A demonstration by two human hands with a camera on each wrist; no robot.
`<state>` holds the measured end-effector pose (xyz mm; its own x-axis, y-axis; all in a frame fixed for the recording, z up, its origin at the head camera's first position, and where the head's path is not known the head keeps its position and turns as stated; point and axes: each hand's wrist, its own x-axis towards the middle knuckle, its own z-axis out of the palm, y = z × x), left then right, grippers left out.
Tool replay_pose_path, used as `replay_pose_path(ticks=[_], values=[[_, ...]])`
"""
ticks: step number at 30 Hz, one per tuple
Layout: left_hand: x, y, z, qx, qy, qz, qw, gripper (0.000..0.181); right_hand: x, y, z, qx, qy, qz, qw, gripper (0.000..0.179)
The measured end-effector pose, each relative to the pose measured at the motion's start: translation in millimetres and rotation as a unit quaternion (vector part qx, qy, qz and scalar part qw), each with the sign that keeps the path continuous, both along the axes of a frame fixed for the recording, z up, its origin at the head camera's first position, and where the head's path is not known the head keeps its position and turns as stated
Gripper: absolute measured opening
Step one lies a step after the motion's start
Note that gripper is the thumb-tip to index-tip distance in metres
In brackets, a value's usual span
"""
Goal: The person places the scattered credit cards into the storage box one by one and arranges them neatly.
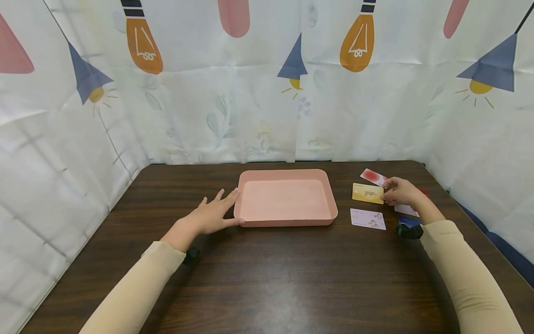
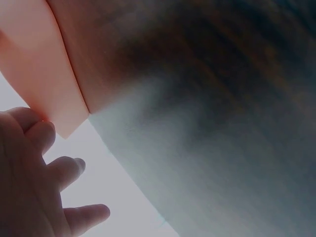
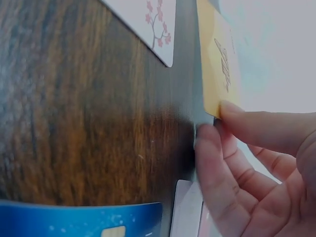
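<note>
My right hand (image 1: 402,192) pinches the right end of a yellow card (image 1: 367,193), thumb on its face and fingertips at its edge; the right wrist view shows the same card (image 3: 217,61) by the thumb. Left of centre, my left hand (image 1: 210,214) has its fingers spread, the tips touching the left side of a shallow pink tray (image 1: 285,223). In the left wrist view, fingertips meet the tray wall (image 2: 54,84). Nearer to me than the yellow card lies a pale lilac card (image 1: 368,219) with a blossom print.
Beyond the yellow card lies a card with a red circle (image 1: 372,176). Under and beside the right wrist are a blue card (image 1: 410,221), another pale card (image 1: 406,210) and a partly hidden red one (image 1: 424,192). A printed curtain (image 1: 258,106) hangs behind the dark wooden table (image 1: 271,278).
</note>
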<state>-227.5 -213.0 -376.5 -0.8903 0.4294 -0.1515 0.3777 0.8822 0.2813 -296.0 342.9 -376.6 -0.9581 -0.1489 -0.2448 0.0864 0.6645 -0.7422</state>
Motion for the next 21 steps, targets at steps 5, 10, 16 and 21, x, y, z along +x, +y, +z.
replay_pose_path(ticks=[5,10,16,21], values=[[0.2,0.0,0.0,0.002,-0.001,0.001,1.0,0.098,1.2,0.8,-3.9,-0.072,-0.016,-0.036,0.9966,0.043],[0.3,-0.4,0.2,0.003,-0.002,0.0,1.0,0.099,3.1,3.2,-8.0,-0.122,-0.03,-0.056,0.9905,0.05],[0.6,-0.7,0.4,0.006,-0.003,-0.003,1.0,0.099,7.4,4.3,-9.2,-0.159,-0.042,-0.074,0.9837,0.055],[0.4,-0.8,0.3,0.007,-0.001,-0.002,1.0,0.1,9.0,2.1,-7.9,-0.179,-0.035,-0.077,0.9803,0.055]])
